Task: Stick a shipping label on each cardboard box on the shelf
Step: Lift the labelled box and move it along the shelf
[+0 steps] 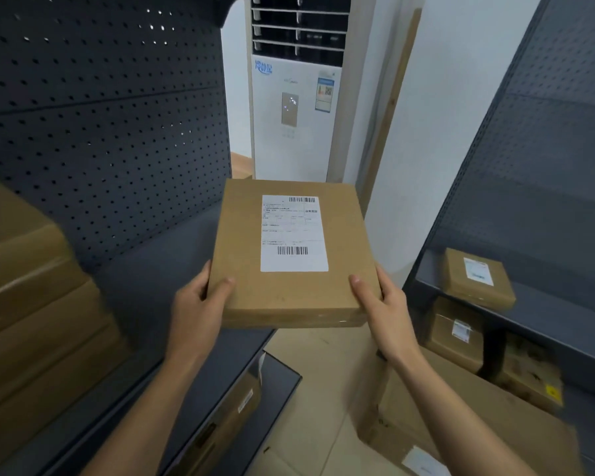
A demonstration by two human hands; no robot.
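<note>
Fingers [225, 286] of the left hand [200, 300] and right hand [383, 304] pinch the near corners of the flat cardboard box [282, 297] — thumbs on top, the rest hidden beneath. Its shipping label [294, 233] lies flat on top. The box hangs in the air with its far end unsupported, so a slack grip could let it tip forward. Right of the box, shelved small boxes [478, 280] carry labels; left of it a blurred cardboard stack [31, 286] shows none — setting it there risks mixing done with undone.
</note>
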